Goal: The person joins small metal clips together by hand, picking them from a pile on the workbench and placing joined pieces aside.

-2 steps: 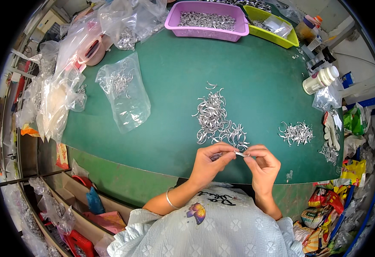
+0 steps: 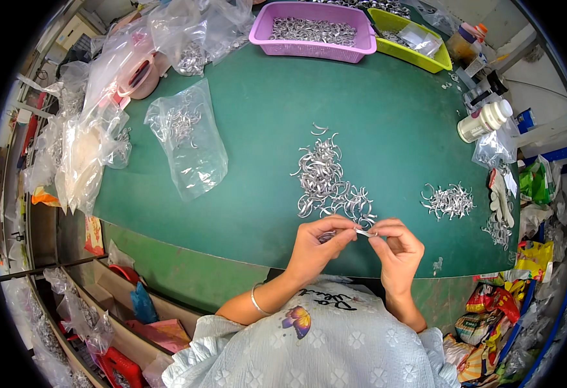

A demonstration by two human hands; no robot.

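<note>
A small curved silvery metal piece (image 2: 363,233) spans the gap between my two hands above the table's near edge. My left hand (image 2: 319,249) pinches one end with thumb and forefinger, and more silvery pieces (image 2: 327,237) show by its curled fingers. At the other end, my right hand (image 2: 396,253) closes thumb and fingers on the same piece. Just beyond my fingertips spreads a large loose pile of curved metal pieces (image 2: 322,171). To the right lies a smaller heap of similar pieces (image 2: 449,202).
The green table (image 2: 251,136) carries a clear bag of metal pieces (image 2: 183,129) on the left. At the back stand a purple basket (image 2: 312,50) and a yellow-green basket (image 2: 419,59). A white bottle (image 2: 484,121) and a glove (image 2: 499,194) lie along the right edge.
</note>
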